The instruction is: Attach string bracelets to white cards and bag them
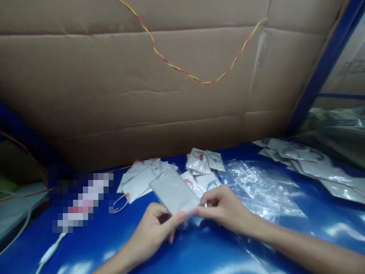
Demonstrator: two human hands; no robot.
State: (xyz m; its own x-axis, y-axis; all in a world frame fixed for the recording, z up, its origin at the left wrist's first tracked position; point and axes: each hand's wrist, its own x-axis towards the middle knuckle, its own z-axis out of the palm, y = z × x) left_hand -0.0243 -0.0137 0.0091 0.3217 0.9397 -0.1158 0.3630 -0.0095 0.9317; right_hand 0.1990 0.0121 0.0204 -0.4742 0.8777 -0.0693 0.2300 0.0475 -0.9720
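Your left hand point(155, 228) and right hand point(224, 209) both pinch the near edge of the white card packet point(175, 192), which tilts up beyond your fingertips. Past it, bagged cards point(199, 161) lie on the blue table point(114, 238), clear bags point(256, 186) to their right.

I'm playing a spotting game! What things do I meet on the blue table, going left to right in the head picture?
White cable, pile of white cards, clear plastic bags, packets on the right.
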